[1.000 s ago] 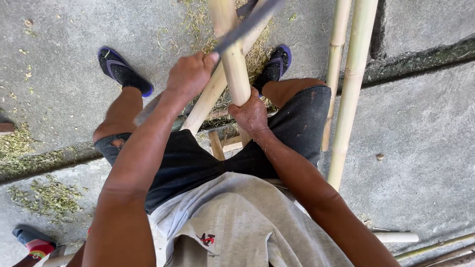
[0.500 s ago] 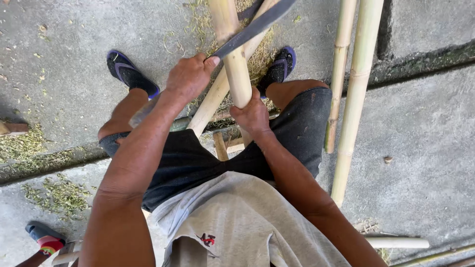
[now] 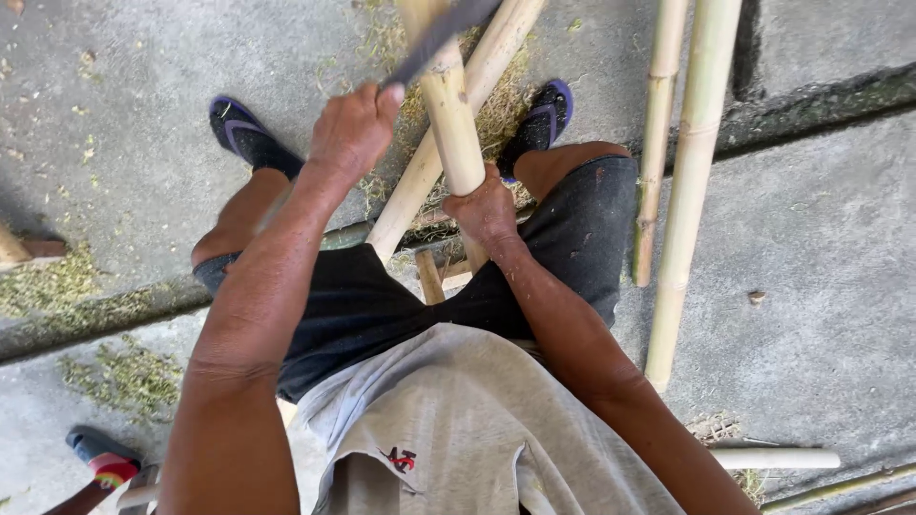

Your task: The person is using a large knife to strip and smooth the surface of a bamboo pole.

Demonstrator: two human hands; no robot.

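The left hand point(image 3: 351, 129) is gripping the handle of a dark blade point(image 3: 441, 36), which is lying across the upright bamboo pole point(image 3: 448, 105). The right hand point(image 3: 487, 208) is clutching that pole lower down, between the knees. A second pole point(image 3: 420, 181) is leaning behind it, crossing it. Two more bamboo poles point(image 3: 692, 172) are standing to the right, and shavings point(image 3: 124, 372) are littering the concrete floor point(image 3: 821, 248). Since the earlier frame, the left hand is sitting slightly lower on the blade, and the view has shifted.
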